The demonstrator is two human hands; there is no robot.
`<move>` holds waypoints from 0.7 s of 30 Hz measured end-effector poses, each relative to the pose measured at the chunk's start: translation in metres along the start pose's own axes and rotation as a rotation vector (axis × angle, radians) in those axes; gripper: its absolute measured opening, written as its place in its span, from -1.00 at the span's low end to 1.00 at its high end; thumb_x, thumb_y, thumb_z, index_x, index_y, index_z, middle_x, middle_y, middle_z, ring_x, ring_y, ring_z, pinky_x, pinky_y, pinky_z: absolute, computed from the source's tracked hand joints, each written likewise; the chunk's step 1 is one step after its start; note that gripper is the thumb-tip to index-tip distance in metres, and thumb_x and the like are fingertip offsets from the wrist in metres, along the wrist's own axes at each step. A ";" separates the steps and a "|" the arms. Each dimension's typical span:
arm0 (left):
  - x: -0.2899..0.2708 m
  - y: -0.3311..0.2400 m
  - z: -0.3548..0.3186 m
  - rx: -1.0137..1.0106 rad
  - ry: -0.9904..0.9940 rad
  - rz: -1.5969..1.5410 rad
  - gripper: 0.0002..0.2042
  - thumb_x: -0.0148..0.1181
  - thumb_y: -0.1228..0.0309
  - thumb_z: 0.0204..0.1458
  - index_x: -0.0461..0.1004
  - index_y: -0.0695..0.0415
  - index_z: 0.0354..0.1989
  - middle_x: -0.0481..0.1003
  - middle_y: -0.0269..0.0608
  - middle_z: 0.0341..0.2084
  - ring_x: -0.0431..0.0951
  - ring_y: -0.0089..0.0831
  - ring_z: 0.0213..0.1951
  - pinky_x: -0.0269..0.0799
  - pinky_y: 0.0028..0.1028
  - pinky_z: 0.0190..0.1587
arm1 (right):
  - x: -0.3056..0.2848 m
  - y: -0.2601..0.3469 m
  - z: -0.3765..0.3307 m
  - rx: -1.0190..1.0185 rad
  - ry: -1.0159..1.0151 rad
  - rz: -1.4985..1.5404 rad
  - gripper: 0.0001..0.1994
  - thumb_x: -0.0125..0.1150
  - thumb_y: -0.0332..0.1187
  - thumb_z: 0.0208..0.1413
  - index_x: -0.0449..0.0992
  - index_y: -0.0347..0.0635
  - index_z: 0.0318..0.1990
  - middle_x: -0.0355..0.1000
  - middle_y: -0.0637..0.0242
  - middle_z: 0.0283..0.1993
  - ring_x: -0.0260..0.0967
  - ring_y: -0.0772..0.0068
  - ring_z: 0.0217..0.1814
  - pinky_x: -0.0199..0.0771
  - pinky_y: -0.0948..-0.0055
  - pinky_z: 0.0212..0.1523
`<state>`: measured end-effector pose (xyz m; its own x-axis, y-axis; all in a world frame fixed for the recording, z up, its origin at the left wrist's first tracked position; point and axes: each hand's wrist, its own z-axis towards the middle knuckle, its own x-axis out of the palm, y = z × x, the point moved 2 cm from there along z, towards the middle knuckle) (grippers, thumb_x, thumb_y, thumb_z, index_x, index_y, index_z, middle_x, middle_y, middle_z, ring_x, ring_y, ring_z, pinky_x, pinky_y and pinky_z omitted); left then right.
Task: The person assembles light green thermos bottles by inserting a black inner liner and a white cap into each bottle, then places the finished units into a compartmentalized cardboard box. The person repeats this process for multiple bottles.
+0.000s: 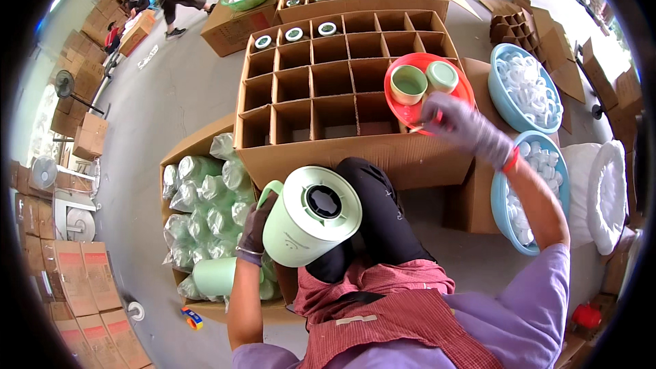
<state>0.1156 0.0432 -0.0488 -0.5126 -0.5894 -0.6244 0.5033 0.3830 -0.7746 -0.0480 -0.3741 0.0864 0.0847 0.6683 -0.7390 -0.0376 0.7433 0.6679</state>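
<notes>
I have the left hand (256, 227) wrapped around the handle of a pale green plastic jug (311, 215), holding it tipped over my lap, its round end with the dark centre facing up. The right hand (459, 123), gloved, is out over the red tray (410, 111) at the right edge of the divided cardboard carton (321, 89); its fingers curl near the tray's near rim, but I cannot tell whether they pinch anything. Two small green cup-shaped parts (408, 83) sit on that tray.

To do this well, I judge the jug should stay steady against the knee while the right hand picks one piece cleanly without tilting the tray off the dividers.

Most carton cells are empty; three along its far edge hold capped items. Left of me is a box of plastic-wrapped green jugs (205, 212); right, two blue basins of white rings (526, 89). The floor is grey concrete, with flat cartons stacked around and another person far off.
</notes>
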 end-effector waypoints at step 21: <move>0.042 -0.106 -0.049 -0.380 -0.152 -0.224 -0.71 0.10 0.37 0.21 0.52 0.28 0.01 0.62 0.00 -0.23 0.61 -0.23 -0.25 0.48 -0.39 -0.12 | 0.083 0.044 0.021 0.270 0.378 0.374 -0.67 0.19 -0.13 0.22 0.40 -0.27 -0.19 0.48 0.16 -0.47 0.54 0.28 -0.45 0.51 0.29 -0.44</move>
<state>0.0063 0.0125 0.0020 -0.4575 -0.7739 -0.4378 0.0867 0.4512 -0.8882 -0.0219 -0.2862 0.0563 -0.2479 0.8842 -0.3958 0.2624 0.4546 0.8512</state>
